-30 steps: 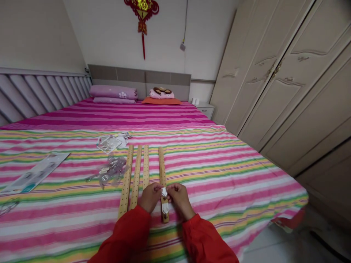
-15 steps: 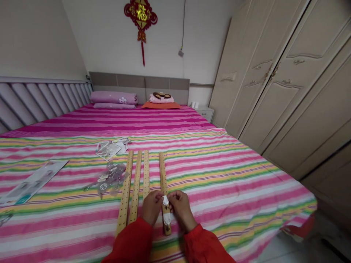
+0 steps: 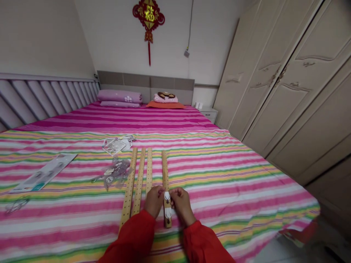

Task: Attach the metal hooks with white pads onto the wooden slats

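Observation:
My left hand [image 3: 154, 201] and my right hand [image 3: 181, 204] meet over a narrow wooden strip [image 3: 165, 171] lying lengthwise on the bed. Their fingertips are pinched at either side of a white hook [image 3: 167, 196], a small white plate with a dark metal part, which sits on the strip. Just below it, a second white hook [image 3: 168, 212] lies on the strip's near end. To the left are three more wooden strips with rows of holes: a near one [image 3: 148, 171], a middle one [image 3: 139, 190] and an outer one [image 3: 128, 197].
Left of the strips lies a clear plastic bag [image 3: 117, 171] of small parts. Beyond it are opened clear packets [image 3: 117, 144]. A long package card [image 3: 45, 173] and a wire-like loop [image 3: 18, 204] lie further left. Striped cloth [image 3: 233, 190] covers the bed; wardrobes [image 3: 290, 80] stand right.
The view has shifted slightly, so the scene sits a little further right. Both hands stay at the upper white hook, with only slight finger movement.

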A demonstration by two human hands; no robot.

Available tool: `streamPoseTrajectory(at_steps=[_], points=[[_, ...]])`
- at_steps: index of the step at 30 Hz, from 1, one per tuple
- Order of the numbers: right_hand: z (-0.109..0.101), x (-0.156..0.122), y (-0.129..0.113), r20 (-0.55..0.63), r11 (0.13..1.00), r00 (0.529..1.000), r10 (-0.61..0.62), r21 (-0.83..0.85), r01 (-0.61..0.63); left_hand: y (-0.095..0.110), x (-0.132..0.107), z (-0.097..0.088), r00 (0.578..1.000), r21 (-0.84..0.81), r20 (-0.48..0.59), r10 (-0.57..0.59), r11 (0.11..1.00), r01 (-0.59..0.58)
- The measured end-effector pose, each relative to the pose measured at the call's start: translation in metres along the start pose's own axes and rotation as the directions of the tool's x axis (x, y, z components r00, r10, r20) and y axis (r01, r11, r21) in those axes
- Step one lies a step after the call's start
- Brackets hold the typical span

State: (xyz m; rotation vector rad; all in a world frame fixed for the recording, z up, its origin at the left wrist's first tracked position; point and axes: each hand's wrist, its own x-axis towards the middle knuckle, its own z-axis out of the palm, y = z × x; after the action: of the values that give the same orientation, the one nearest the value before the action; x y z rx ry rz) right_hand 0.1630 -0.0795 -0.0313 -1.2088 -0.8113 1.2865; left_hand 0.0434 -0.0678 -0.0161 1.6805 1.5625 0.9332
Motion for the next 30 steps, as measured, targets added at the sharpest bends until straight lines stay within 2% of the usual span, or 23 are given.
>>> streamPoseTrajectory(at_steps=[2, 5, 8, 11, 14, 18, 22, 25, 27, 30], points=[[-0.001, -0.001, 0.0, 0.017, 1.0, 1.0, -0.011, -0.001, 0.011, 0.006, -0.007, -0.005, 0.994, 0.073, -0.005, 0.112, 0.991, -0.112], [-0.002, 0.001, 0.002, 0.011, 1.0, 1.0, -0.017, 0.001, 0.017, 0.012, -0.019, -0.01, 0.952, 0.178, 0.05, 0.302, 0.935, -0.306], [-0.002, 0.006, 0.008, -0.008, 1.0, 1.0, -0.012, 0.013, 0.012, 0.011, -0.028, -0.01, 0.916, 0.328, 0.132, 0.38, 0.855, -0.402], [-0.002, 0.011, 0.017, -0.029, 1.0, 1.0, -0.008, 0.001, 0.008, 0.006, -0.034, -0.008, 0.906, 0.492, 0.197, 0.373, 0.762, -0.421], [-0.004, 0.014, 0.025, -0.046, 0.998, 0.997, -0.057, -0.034, 0.055, 0.004, -0.037, -0.005, 0.92, 0.612, 0.242, 0.309, 0.687, -0.392], [-0.006, 0.015, 0.03, -0.053, 0.989, 0.991, -0.124, -0.092, 0.118, 0.006, -0.038, -0.002, 0.936, 0.68, 0.283, 0.211, 0.643, -0.351], [-0.006, 0.014, 0.028, -0.051, 0.991, 0.994, -0.095, -0.095, 0.09, 0.01, -0.039, -0.004, 0.941, 0.657, 0.281, 0.19, 0.677, -0.333], [-0.005, 0.012, 0.021, -0.013, 0.998, 0.999, -0.04, -0.052, 0.04, 0.015, -0.039, -0.012, 0.934, 0.549, 0.27, 0.233, 0.76, -0.348], [-0.004, 0.008, 0.015, 0.03, 1.0, 0.999, -0.014, -0.024, 0.014, 0.014, -0.034, -0.025, 0.924, 0.425, 0.229, 0.306, 0.823, -0.378], [-0.004, 0.002, 0.007, 0.056, 1.0, 0.998, -0.007, -0.024, 0.008, 0.002, -0.014, -0.064, 0.933, 0.22, 0.034, 0.358, 0.908, -0.357]])
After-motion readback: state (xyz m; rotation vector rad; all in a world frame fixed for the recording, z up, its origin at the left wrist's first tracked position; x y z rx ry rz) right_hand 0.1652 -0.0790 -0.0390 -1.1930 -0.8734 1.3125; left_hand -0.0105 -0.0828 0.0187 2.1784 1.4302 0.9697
